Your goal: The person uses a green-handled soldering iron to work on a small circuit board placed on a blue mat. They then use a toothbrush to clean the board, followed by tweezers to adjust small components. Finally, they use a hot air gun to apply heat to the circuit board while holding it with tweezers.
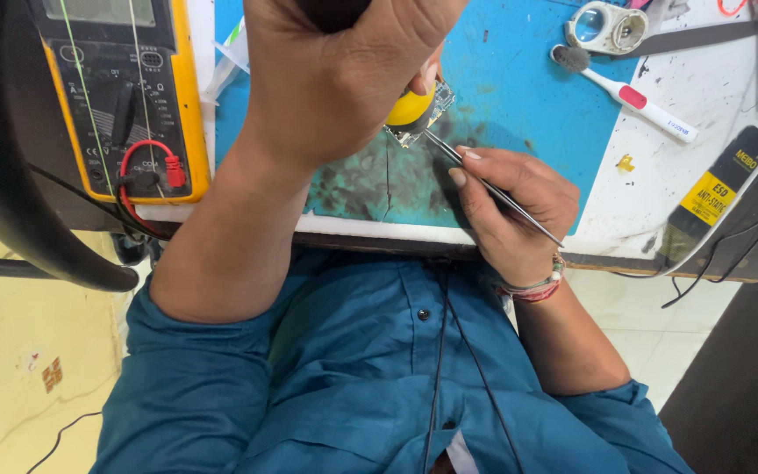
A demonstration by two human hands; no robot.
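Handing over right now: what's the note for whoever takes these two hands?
Left hand: grip closed on a yellow-handled tool, held at the small circuit board.
Right hand: pinches metal tweezers, tips at the board.
The board lies on the blue mat, with a multimeter to the left and a brush to the right.
Done or left: cannot tell; both tools are at the board.

One multimeter (120,96), one toothbrush (626,95), two hands (335,79)

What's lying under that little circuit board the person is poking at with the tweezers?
Under the circuit board lies a blue work mat, smudged dark around it. The left hand with its yellow-tipped tool covers most of the board, so anything directly beneath cannot be seen.
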